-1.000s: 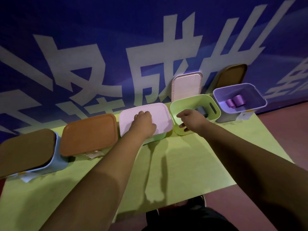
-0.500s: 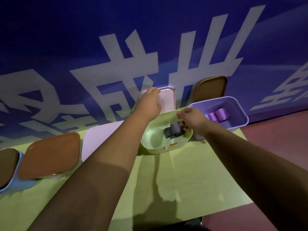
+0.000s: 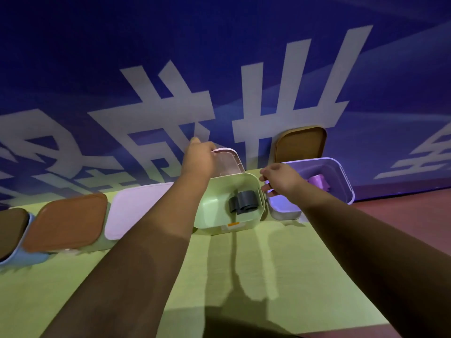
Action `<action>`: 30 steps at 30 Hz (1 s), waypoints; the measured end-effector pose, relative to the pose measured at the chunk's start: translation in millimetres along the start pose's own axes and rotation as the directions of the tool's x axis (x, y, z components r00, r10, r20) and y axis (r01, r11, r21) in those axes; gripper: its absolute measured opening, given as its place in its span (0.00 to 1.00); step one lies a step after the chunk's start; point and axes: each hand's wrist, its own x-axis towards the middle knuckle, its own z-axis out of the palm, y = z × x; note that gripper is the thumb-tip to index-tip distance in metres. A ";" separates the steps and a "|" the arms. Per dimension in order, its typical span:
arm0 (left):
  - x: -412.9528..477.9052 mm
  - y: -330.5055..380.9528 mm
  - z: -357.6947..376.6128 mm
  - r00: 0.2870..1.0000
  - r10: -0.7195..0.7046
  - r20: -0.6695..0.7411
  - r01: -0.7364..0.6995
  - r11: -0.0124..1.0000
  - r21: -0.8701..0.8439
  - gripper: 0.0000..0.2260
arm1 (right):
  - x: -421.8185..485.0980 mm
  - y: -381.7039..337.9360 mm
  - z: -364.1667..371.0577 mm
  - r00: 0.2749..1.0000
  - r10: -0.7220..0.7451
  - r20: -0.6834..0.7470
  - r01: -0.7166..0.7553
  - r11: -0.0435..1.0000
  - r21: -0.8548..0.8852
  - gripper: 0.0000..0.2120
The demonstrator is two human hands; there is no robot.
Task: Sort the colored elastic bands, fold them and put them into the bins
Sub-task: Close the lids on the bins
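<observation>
Table (image 3: pixel 280 264), green, with both forearms stretched across it and the hands apart. Green bin (image 3: pixel 217 211) sits between the hands. Right hand (image 3: pixel 280 181) is at its right rim as 0.5 s ago, fingers curled, apparently pinching the wall, though contact is blurred. Purple bin (image 3: pixel 344 181) is just beyond the right hand. Pink lid (image 3: pixel 228 162) is gripped at its upper left corner by the left hand (image 3: pixel 199 158). The lid was flat against the backdrop and is now tipped forward. Dark grey bands (image 3: pixel 244 203), folded, lie in the green bin, just left of the right hand.

surface: green table (image 3: pixel 280 276) | carries: five bins (image 3: pixel 219 225) in a row
</observation>
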 end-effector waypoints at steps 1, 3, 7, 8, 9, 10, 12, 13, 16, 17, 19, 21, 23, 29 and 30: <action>-6.2 -3.5 -6.2 0.999 0.022 -0.025 -0.023 0.999 -0.022 0.10 | 0.2 -1.4 0.4 0.999 0.015 -0.030 -0.014 0.999 0.046 0.13; -20.9 -15.0 -19.4 0.996 0.069 -0.061 -0.078 0.985 -0.152 0.09 | 3.8 -6.3 -0.9 0.994 0.017 -0.106 -0.016 1.000 0.009 0.20; -55.5 -55.5 -35.1 0.997 0.065 0.044 -0.039 0.897 -0.440 0.06 | 15.9 -10.7 -7.5 0.959 0.147 -0.241 -0.109 0.980 0.168 0.29; -64.3 -66.7 -35.2 0.995 0.061 0.078 -0.015 0.871 -0.491 0.07 | 21.5 -8.6 -8.2 0.957 0.160 -0.244 -0.105 0.969 0.223 0.27; -72.8 -78.1 -34.0 0.992 0.055 0.113 0.012 0.853 -0.521 0.08 | 23.8 -5.8 -8.0 0.957 0.164 -0.240 -0.102 0.962 0.252 0.23; -80.6 -88.3 -31.8 0.988 0.047 0.150 0.040 0.849 -0.527 0.10 | 21.6 -4.5 -6.7 0.958 0.170 -0.230 -0.113 0.963 0.243 0.18; -91.2 -107.6 -22.8 0.975 0.010 0.222 0.102 0.867 -0.488 0.13 | 11.6 -1.9 -1.9 0.963 0.169 -0.212 -0.152 0.984 0.096 0.10; -94.1 -114.8 -17.9 0.969 -0.017 0.247 0.132 0.879 -0.458 0.14 | 5.2 -0.7 1.2 0.968 0.149 -0.201 -0.154 0.988 -0.007 0.07; -104.3 -127.4 -6.2 0.958 -0.030 0.286 0.141 0.915 -0.377 0.14 | -4.5 13.5 11.1 0.979 0.110 -0.174 -0.149 0.962 -0.229 0.11; -107.2 -129.5 -2.8 0.957 -0.017 0.290 0.122 0.930 -0.346 0.13 | -7.2 18.7 15.0 0.979 0.098 -0.177 -0.144 0.952 -0.270 0.12; -110.6 -132.6 6.1 0.956 0.016 0.294 0.071 0.957 -0.282 0.13 | -9.8 27.7 21.8 0.978 0.076 -0.196 -0.141 0.930 -0.340 0.13; -111.9 -134.3 14.1 0.958 0.046 0.281 0.008 0.982 -0.186 0.14 | -14.1 32.7 28.0 0.976 0.060 -0.210 -0.139 0.912 -0.386 0.13; -111.3 -135.1 19.2 0.960 0.043 0.276 -0.010 0.993 -0.118 0.15 | -18.0 35.1 32.4 0.974 0.055 -0.219 -0.141 0.906 -0.399 0.13; -113.8 -133.4 25.9 0.952 0.032 0.306 -0.018 0.999 -0.047 0.18 | -31.8 39.9 39.0 0.968 -0.009 -0.250 -0.108 0.888 -0.447 0.13; -114.0 -132.3 26.9 0.953 0.033 0.301 -0.025 0.999 -0.031 0.18 | -36.3 38.7 40.6 0.966 -0.017 -0.258 -0.097 0.900 -0.424 0.13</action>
